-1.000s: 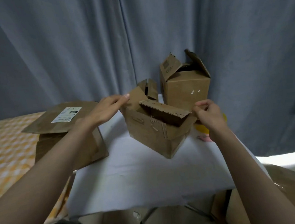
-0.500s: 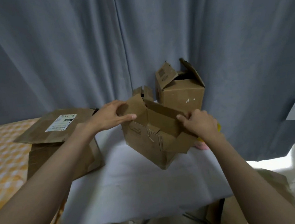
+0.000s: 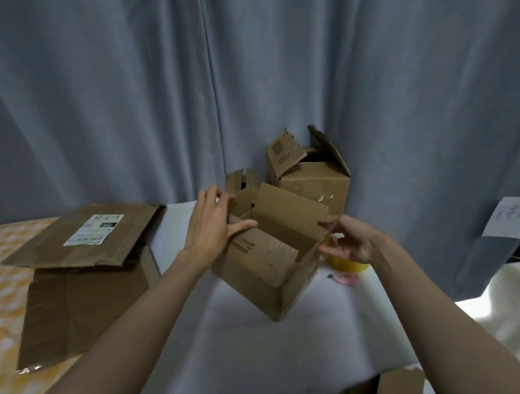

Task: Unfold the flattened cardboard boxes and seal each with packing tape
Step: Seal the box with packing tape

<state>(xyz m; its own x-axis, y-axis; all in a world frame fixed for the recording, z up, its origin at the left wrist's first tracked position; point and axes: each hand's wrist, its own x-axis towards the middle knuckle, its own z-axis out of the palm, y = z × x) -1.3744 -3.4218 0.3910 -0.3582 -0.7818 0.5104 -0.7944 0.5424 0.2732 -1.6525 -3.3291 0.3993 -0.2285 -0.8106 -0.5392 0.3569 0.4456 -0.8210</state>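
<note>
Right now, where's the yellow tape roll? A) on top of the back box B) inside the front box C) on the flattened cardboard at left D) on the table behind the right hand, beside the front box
D: the yellow tape roll sits on the white table, partly hidden behind the right hand, just right of the front box that the left hand steadies.

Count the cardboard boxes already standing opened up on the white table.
2: the near box between the left hand and right hand, and the back box by the curtain. Others may be hidden.
</note>
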